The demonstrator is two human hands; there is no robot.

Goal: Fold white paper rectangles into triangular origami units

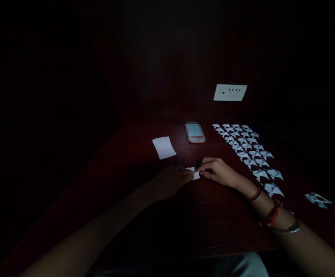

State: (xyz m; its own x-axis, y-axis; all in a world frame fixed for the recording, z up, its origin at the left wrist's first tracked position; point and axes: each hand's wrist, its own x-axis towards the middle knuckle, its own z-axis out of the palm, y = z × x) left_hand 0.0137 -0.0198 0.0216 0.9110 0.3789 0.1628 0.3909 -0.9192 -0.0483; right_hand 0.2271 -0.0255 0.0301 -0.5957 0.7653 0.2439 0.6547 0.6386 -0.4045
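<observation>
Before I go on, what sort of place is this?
Probably a desk in a dim room: a dark tabletop, a socket on the wall behind, and a paper stack.

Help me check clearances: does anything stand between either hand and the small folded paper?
Nothing visible does: the left hand and right hand both touch the small folded paper. The stack of white sheets lies beyond them, not between.
</observation>
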